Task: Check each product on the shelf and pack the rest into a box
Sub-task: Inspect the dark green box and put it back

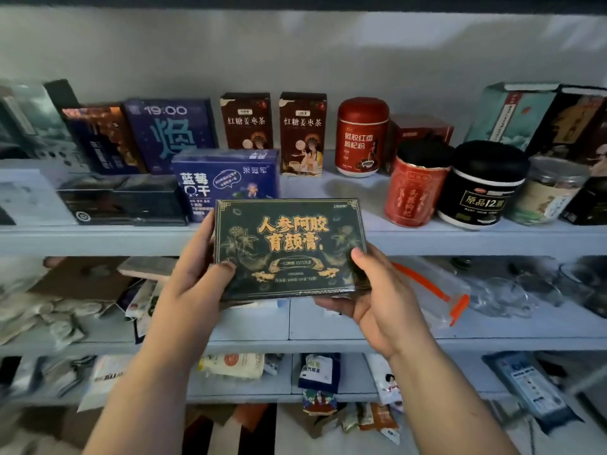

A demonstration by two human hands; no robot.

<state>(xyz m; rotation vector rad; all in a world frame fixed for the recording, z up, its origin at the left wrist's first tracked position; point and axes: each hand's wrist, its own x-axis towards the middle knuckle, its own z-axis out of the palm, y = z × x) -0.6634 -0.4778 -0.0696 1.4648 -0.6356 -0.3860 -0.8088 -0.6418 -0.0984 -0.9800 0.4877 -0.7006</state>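
A flat dark green box with gold lettering (290, 246) is held up in front of the top shelf (460, 239), its printed face toward me. My left hand (197, 277) grips its left edge, thumb on the front. My right hand (377, 290) holds the lower right corner, thumb on the front and fingers underneath. Behind it on the shelf stand a blue box (226, 182), two dark red tea boxes (300, 133), a red canister (361, 136), a red tin (417, 188) and a black-lidded jar (483, 188).
More boxes (170, 133) line the shelf's back left, and low black boxes (121, 200) sit at front left. The middle shelf (295, 323) holds paper packets and a clear bag with an orange strip (440, 290). Loose sachets lie on the lowest shelf (282, 385).
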